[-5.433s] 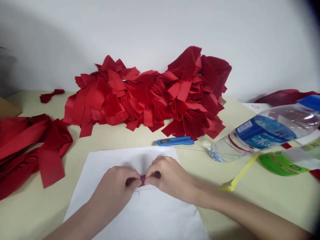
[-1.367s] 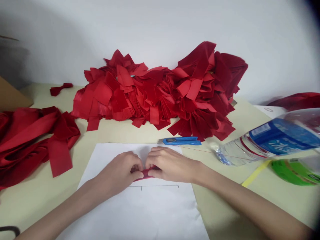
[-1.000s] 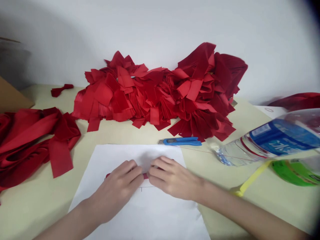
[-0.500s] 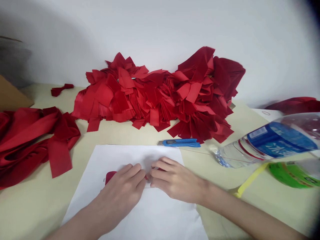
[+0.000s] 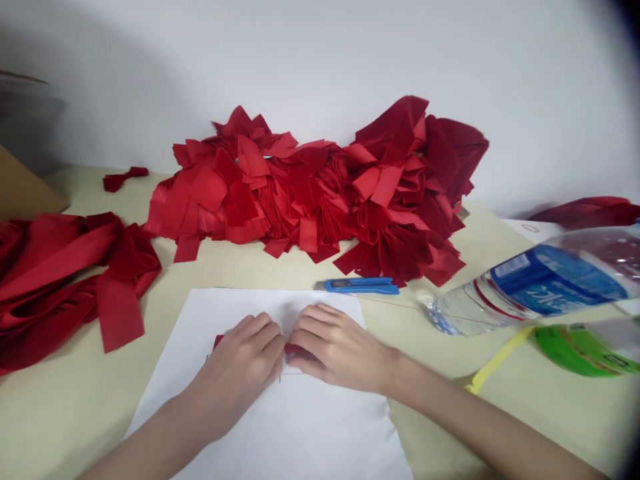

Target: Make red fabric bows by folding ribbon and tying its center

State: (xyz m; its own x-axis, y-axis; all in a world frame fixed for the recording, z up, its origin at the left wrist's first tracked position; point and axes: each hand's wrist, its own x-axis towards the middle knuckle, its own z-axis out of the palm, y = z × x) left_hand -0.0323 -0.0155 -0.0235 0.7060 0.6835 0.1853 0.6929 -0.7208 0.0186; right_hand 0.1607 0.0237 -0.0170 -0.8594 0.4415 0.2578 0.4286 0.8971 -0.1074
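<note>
Over a white sheet of paper (image 5: 300, 427), my left hand (image 5: 245, 357) and my right hand (image 5: 333, 347) meet with fingers bent and closed. Both pinch a short red ribbon piece (image 5: 292, 348); a strip of it shows between the fingertips, and a red end sticks out beyond the left knuckles. Most of the ribbon is hidden under the hands. A thin dark line runs across the paper just below the fingers. Behind the sheet's top edge lies a blue utility knife (image 5: 360, 286).
A large heap of cut red ribbon pieces (image 5: 310, 193) lies against the wall. Long red ribbon (image 5: 120, 307) is bunched at the left. On the right are a lying water bottle (image 5: 545, 283), a green tape roll (image 5: 575, 350) and a yellow strip (image 5: 500, 360). A thin thread crosses near the bottle.
My right hand has moved slightly left and up, closing the gap to my left hand. Less of the red end shows beyond the left hand.
</note>
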